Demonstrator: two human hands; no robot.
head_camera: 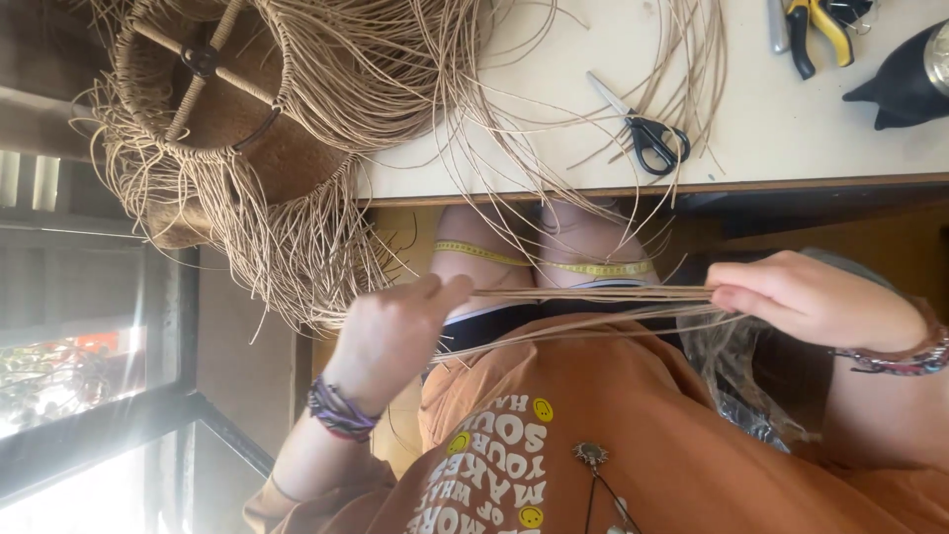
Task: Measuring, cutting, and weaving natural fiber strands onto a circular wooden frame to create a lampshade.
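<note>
My left hand (390,331) and my right hand (806,297) each pinch one end of a thin bundle of tan reed strands (593,294), pulled straight between them above my lap. More loose strands (554,331) sag just below the bundle over my orange shirt. A half-woven round reed basket (227,119) with long loose ends lies at the table's left end, beyond my left hand. Both wrists wear bracelets.
A pale table (771,129) spans the top, holding black-handled scissors (643,133), yellow-handled pliers (816,30) and a black object (905,84) at the right. A yellow measuring tape (539,260) lies across my knees. A window is at the left.
</note>
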